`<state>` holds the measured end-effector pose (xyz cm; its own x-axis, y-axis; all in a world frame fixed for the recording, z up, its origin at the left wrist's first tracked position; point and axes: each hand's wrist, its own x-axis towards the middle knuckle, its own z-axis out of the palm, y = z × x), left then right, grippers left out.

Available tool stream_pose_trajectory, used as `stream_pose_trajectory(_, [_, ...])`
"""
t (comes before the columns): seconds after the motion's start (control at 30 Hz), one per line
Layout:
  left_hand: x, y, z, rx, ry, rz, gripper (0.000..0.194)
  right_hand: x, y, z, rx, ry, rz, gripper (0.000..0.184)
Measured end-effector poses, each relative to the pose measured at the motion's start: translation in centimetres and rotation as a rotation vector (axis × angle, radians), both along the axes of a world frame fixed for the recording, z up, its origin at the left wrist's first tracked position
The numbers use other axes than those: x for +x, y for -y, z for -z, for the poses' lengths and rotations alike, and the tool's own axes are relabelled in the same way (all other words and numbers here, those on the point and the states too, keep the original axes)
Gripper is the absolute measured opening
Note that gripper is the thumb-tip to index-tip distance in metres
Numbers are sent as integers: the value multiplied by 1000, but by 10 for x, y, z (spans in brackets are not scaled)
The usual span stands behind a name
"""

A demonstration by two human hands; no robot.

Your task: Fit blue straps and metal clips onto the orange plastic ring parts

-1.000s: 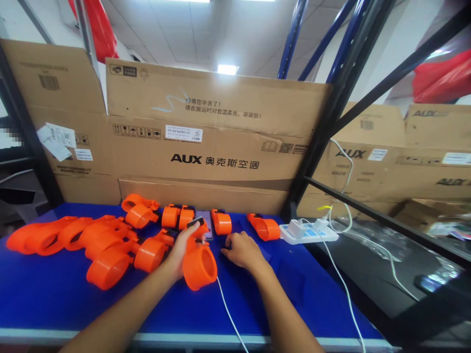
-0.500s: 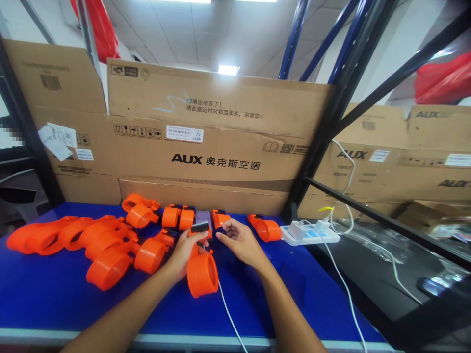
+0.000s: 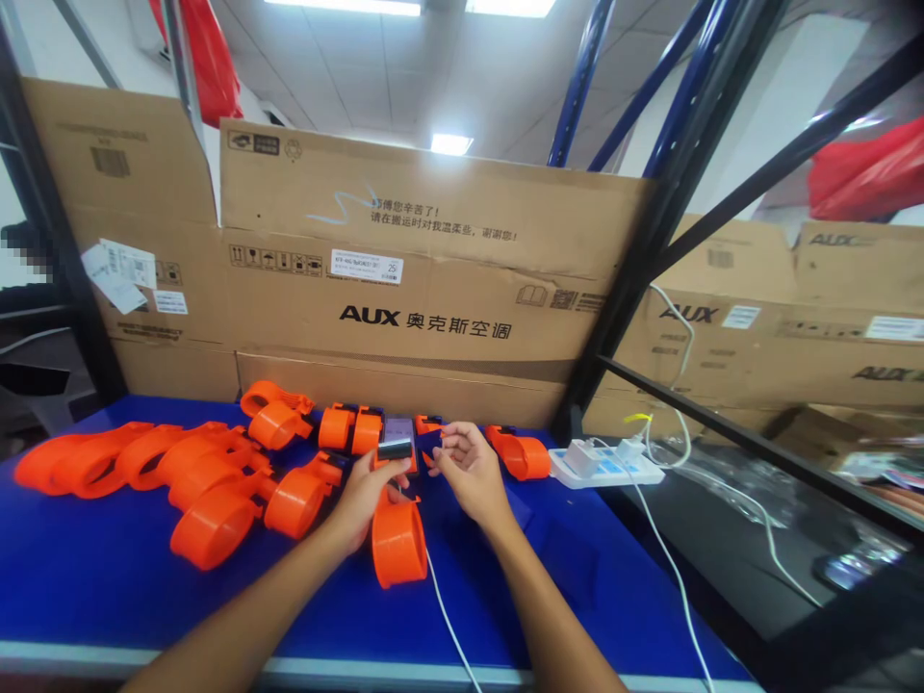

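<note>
The left hand is clamped on the upper part of an orange ringed piece, with the thumb laid across just under its black part. The piece's wide ring hangs below the fingers on the near side, to the right of the palm, its opening facing right; this hold probably serves to leave the black part uppermost and uncovered, within reach of the other hand. Just to the right, the right hand is raised, its thumb and fingertips seemingly together on the edge of a small dark blue piece, which projects leftward from them toward the black part without touching it; a pinch at the edge likely leaves most of its face free. Beyond the held piece lies a phone, its lower end partly covered from view. A partly hidden orange piece sits beyond the right fingertips, and two upright orange pieces stand side by side left of the phone. Farther left, more orange pieces overlap in a row, perhaps bunched to save room on the blue tabletop. At right, a single orange piece lies beside a white power strip, and tall cardboard stands along the far edge.
</note>
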<state>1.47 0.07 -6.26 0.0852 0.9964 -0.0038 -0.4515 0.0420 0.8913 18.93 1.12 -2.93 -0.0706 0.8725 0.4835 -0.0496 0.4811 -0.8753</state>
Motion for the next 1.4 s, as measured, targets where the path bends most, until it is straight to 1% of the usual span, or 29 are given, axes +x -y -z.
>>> stream_pose_trajectory(0.13, [1,2,-3,6,-8,3,41,-4,3,3,5,86,-21,53])
stream_pose_trajectory(0.2, [1,2,-3,11,-4,0,40,-4,2,8,8,180,-27,50])
stream_pose_trajectory(0.27, [1,2,-3,13,-2,-2,39,-4,1,13,18,273,-17,42])
stream_pose_trajectory(0.37, [0,1,-3,15,-8,-12,39,-2,0,17,44,337,48,38])
stream_pose_trajectory(0.47, [0,0,-1,17,-15,-22,38,-1,0,12,94,362,135,36])
stream_pose_trajectory(0.6, [-1,-1,0,38,-49,-51,36,-2,3,4,172,396,130,26])
stream_pose_trajectory(0.77, [-2,-4,2,47,-71,-74,37,-5,4,4,201,412,194,33])
stream_pose_trajectory(0.83, [-2,-4,3,48,-78,-71,36,-6,4,4,203,392,178,34])
stream_pose_trajectory(0.97, [-2,-5,4,59,-72,-70,36,-8,6,4,205,395,71,31])
stream_pose_trajectory(1.03, [-2,-5,4,64,-56,-71,36,-9,8,3,209,456,50,31])
stream_pose_trajectory(1.13, [-2,-6,5,62,-42,-77,36,-7,11,2,230,608,81,33])
stream_pose_trajectory(1.27, [-2,-7,5,66,-66,-92,39,-5,14,1,249,771,102,45])
stream_pose_trajectory(1.4, [-2,-7,6,70,-93,-84,38,-2,15,0,243,926,140,50])
